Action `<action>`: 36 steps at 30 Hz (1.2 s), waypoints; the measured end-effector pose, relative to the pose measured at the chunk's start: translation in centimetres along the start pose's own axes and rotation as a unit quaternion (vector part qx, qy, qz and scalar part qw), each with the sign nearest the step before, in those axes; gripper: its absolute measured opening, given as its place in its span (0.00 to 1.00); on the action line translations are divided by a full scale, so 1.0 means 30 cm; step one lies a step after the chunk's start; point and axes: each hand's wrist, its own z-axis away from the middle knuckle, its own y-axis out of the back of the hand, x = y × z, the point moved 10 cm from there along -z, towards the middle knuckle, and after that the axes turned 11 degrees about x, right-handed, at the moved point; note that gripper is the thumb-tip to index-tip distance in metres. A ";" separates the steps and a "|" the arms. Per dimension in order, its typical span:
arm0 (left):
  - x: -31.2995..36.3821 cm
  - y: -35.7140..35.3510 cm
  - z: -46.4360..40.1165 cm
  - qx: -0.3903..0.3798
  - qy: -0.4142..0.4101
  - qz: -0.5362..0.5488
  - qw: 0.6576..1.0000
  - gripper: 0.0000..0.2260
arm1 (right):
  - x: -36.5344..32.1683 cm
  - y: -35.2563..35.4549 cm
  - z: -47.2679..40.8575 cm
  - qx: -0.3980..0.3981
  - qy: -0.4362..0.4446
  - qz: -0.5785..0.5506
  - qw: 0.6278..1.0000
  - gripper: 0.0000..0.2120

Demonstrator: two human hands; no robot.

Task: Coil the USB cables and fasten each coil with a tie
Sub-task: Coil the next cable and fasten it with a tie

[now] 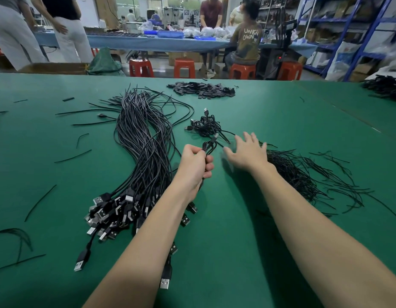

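My left hand (196, 166) grips a coiled black USB cable (209, 146) above the green table (248, 218); its plug sticks up from the top of the coil. To the right, my right hand (247, 151) hovers with fingers spread, blurred, just left of a heap of thin black wire ties (303, 172). A big bundle of loose USB cables (143, 156) lies left of my left arm, plugs piled toward me. A small pile of coiled cables (207, 125) sits beyond both hands.
A heap of small black flat pieces (202, 90) lies at the far middle of the table. Stray ties are scattered at the left. More black cables (386, 86) lie at the far right. Beyond the table are red stools and people at another bench.
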 end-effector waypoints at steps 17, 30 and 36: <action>-0.007 0.013 -0.023 -0.004 -0.008 -0.017 1.000 0.08 | 0.092 0.127 0.171 0.148 -0.091 -0.105 0.979 0.10; -0.019 0.015 -0.025 -0.007 0.000 -0.017 1.000 0.07 | 0.152 0.154 0.186 0.197 -0.136 -0.204 0.949 0.10; -0.019 0.015 -0.027 -0.013 -0.001 -0.010 1.000 0.08 | 0.155 0.158 0.180 0.199 -0.137 -0.139 0.960 0.07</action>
